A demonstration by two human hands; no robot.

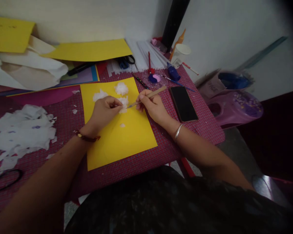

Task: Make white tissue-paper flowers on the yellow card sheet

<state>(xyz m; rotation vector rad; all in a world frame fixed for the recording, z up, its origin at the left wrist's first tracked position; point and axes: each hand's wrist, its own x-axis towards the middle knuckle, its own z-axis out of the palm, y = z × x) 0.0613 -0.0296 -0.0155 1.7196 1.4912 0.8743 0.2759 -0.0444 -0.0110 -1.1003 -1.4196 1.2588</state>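
A yellow sheet of paper (122,136) lies on the red checked cloth in front of me, with small white tufts of tissue (121,88) stuck on its upper part. My left hand (104,112) is closed, pinching a white tissue piece (124,102) down on the sheet. My right hand (154,105) grips a thin wooden brush (151,95) like a pen. The brush tip touches the tissue next to my left fingers.
A black phone (183,103) lies right of the sheet. A heap of torn white tissue (21,130) sits at the left. Behind are scissors (125,61), a blue glue bottle (173,72), a paper cup (181,53), a paint palette (153,78) and more yellow card (88,50). A purple tub (234,105) stands off the table's right edge.
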